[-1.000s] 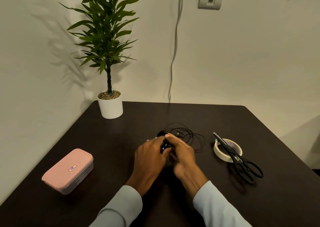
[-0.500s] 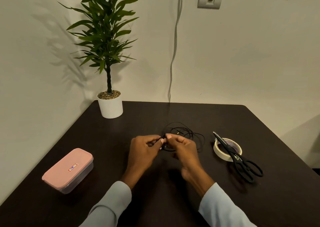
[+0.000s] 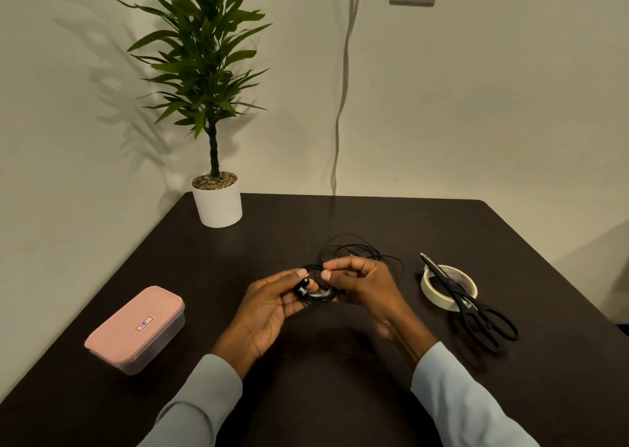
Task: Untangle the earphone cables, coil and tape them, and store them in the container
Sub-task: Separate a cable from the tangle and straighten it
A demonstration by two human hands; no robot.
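The black earphone cable (image 3: pixel 354 250) lies tangled in loose loops on the dark table (image 3: pixel 374 218), just beyond my hands. My left hand (image 3: pixel 269 307) pinches an earbud and a bunch of cable between thumb and fingers. My right hand (image 3: pixel 360 283) pinches the same bunch from the right, its fingers curled over the wire. A pink-lidded container (image 3: pixel 136 327) sits shut at the left. A roll of pale tape (image 3: pixel 446 286) lies at the right.
Black scissors (image 3: pixel 476 310) rest across the tape roll, handles toward me. A potted plant (image 3: pixel 214 194) stands at the table's back left corner by the wall. A grey cord (image 3: pixel 340 123) hangs down the wall behind the table.
My hands have drawn slightly apart and turned palm-up. The earbud and a small bunch of cable now show between them, lifted a little off the table.
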